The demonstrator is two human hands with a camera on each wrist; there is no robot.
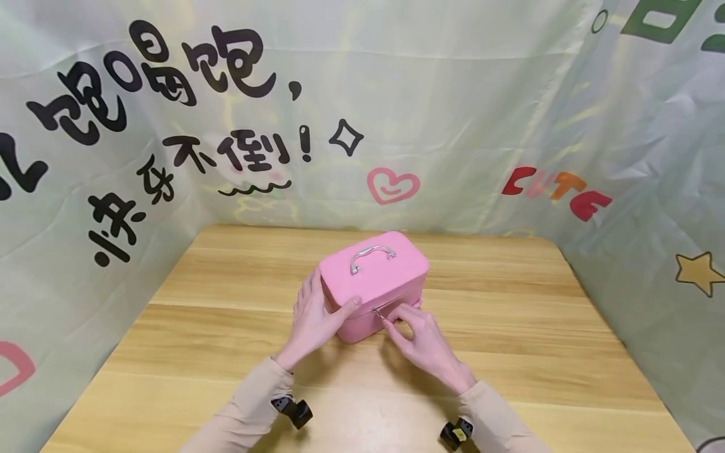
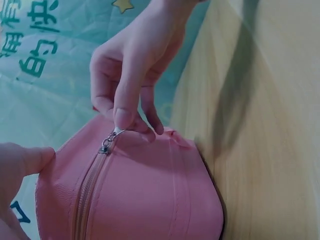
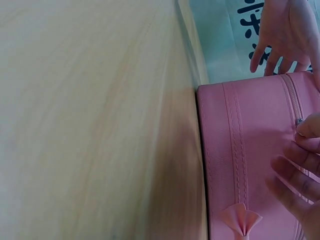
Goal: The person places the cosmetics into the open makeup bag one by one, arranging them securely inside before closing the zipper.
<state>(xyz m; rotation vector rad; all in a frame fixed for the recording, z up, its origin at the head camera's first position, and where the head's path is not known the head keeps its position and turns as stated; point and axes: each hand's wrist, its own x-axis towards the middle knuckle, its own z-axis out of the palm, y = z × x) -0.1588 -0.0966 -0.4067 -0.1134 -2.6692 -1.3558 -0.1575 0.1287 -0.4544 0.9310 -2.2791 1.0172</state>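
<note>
A pink zip-up case (image 1: 391,267) with a silver carrying handle (image 1: 370,251) on its lid stands upright on the table, turned at an angle. My left hand (image 1: 311,318) rests against its left end, the fingers extended along the side and the thumb on the lid's front edge. At the front, my right hand (image 1: 421,343) pinches the metal zipper pull (image 2: 113,135) between thumb and forefinger. The zipper (image 2: 86,200) runs along the side just below the lid, and its teeth look closed on the stretch in the left wrist view.
A small pink bow (image 3: 241,219) sits on a stitched band low on the case. The wooden table (image 1: 226,277) has printed fabric walls (image 1: 453,126) at its back and both sides. A small black camera is strapped to each wrist.
</note>
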